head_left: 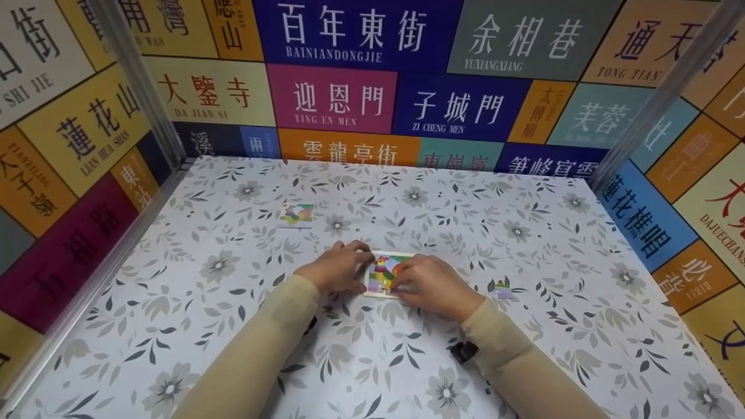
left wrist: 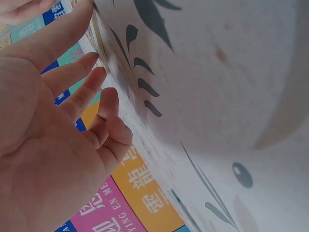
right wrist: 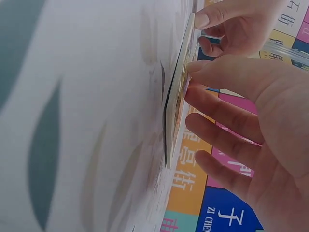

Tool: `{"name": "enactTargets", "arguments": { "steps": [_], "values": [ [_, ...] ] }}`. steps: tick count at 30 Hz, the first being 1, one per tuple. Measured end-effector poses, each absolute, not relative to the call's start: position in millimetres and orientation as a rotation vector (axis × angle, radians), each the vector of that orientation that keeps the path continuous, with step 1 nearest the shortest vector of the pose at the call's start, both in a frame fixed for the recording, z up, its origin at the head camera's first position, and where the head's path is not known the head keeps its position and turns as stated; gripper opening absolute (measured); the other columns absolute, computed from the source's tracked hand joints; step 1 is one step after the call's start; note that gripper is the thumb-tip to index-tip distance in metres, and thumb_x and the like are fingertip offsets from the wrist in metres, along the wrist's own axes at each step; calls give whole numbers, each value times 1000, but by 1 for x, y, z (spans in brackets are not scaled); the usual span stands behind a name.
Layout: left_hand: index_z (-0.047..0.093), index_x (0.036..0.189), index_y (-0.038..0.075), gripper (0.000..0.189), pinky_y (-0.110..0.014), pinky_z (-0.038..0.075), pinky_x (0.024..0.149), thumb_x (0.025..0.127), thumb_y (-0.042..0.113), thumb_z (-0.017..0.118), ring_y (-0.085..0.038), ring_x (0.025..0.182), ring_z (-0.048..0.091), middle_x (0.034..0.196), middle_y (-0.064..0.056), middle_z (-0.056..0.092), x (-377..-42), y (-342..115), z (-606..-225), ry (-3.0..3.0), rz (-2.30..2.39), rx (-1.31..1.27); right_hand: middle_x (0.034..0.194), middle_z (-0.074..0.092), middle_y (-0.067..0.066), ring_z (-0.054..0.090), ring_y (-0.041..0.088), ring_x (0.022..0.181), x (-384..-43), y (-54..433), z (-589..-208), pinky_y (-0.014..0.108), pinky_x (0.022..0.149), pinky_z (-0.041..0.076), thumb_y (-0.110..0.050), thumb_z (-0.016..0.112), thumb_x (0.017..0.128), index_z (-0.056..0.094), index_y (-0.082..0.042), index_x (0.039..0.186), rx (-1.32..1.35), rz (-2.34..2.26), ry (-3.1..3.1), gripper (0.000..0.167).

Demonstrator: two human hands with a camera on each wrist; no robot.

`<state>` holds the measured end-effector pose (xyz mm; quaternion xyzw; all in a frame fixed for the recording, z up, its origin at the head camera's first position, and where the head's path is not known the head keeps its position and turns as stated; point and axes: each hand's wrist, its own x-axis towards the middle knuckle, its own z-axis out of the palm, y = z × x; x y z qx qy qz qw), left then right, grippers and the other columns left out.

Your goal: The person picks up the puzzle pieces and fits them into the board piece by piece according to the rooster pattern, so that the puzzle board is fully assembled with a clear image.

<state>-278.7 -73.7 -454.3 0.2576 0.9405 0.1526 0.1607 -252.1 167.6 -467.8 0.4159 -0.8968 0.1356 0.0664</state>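
A small framed jigsaw puzzle [head_left: 381, 273] with a colourful rooster picture lies flat on the table, between both hands in the head view. My left hand [head_left: 343, 267] holds the frame at its left side, thumb by the near corner and fingers by the far one. Over the puzzle's right part is my right hand [head_left: 433, 285], whose thumb and index fingertips touch the picture while the other fingers spread loosely. That hand covers the right part of the picture. In the right wrist view the board [right wrist: 176, 101] appears edge-on, with the fingertips at its face.
A loose square picture piece [head_left: 297, 216] lies at the back left of the flower-patterned table [head_left: 372, 361]. To the right of my right hand lies a small purple and green puzzle piece [head_left: 503, 290]. Panels with Chinese lettering [head_left: 343, 102] enclose the back and sides.
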Motion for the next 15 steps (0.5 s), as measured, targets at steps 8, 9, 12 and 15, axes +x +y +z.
{"name": "enactTargets", "arguments": {
  "steps": [8, 9, 12, 15],
  "values": [
    [59, 145, 16, 61, -51, 43, 111, 90, 27, 82, -35, 134, 45, 157, -5, 45, -277, -76, -453, 2691, 460, 789, 105, 77, -1, 70, 20, 98, -252, 165, -468, 40, 88, 56, -17, 82, 84, 84, -21, 93, 1273, 400, -2662, 10],
    [59, 145, 15, 61, -52, 43, 110, 90, 27, 82, -36, 134, 45, 156, -6, 46, -277, -77, -452, 2690, 466, 803, 105, 77, 0, 70, 20, 98, -252, 166, -469, 40, 88, 56, -17, 81, 84, 84, -21, 94, 1273, 404, -2659, 11],
    [59, 145, 14, 60, -52, 43, 110, 90, 27, 81, -37, 132, 45, 156, -6, 46, -276, -76, -452, 2685, 472, 815, 105, 77, 0, 69, 20, 98, -252, 166, -469, 40, 88, 55, -16, 81, 84, 84, -21, 94, 1269, 419, -2654, 12],
    [59, 146, 17, 61, -50, 43, 111, 91, 28, 81, -34, 134, 45, 156, -4, 46, -278, -76, -453, 2688, 454, 789, 105, 77, 0, 69, 21, 97, -252, 165, -469, 41, 88, 55, -16, 82, 83, 84, -20, 95, 1264, 427, -2655, 12]
  ]
}}
